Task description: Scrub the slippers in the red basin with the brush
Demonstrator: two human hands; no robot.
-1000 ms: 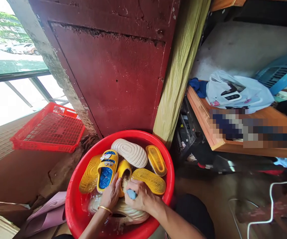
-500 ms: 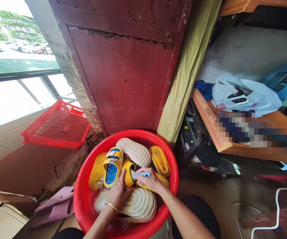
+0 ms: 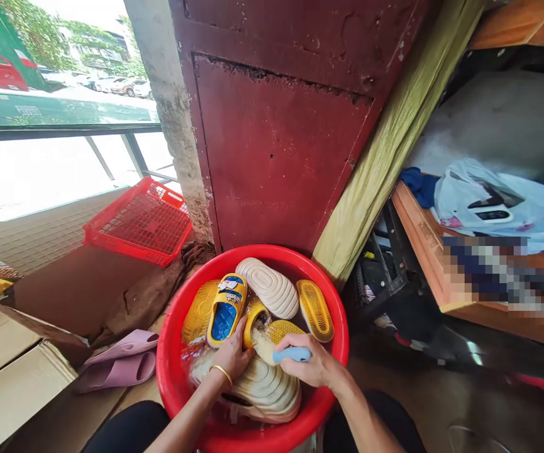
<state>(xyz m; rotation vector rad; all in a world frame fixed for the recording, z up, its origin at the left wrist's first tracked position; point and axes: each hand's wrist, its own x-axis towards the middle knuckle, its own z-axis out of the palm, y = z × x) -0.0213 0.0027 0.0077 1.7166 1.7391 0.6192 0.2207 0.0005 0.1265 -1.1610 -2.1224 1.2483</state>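
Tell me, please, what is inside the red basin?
The red basin holds yellow slippers, cream slippers and a yellow-and-blue slipper. The left hand steadies one; the right hand grips a blue-handled brush. The basin's bottom is covered.

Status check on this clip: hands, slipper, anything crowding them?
Right hand shut on blue brush, bristles at small yellow slipper. Left hand steadies that slipper. Red basin crowded with more slippers; cream one underneath.
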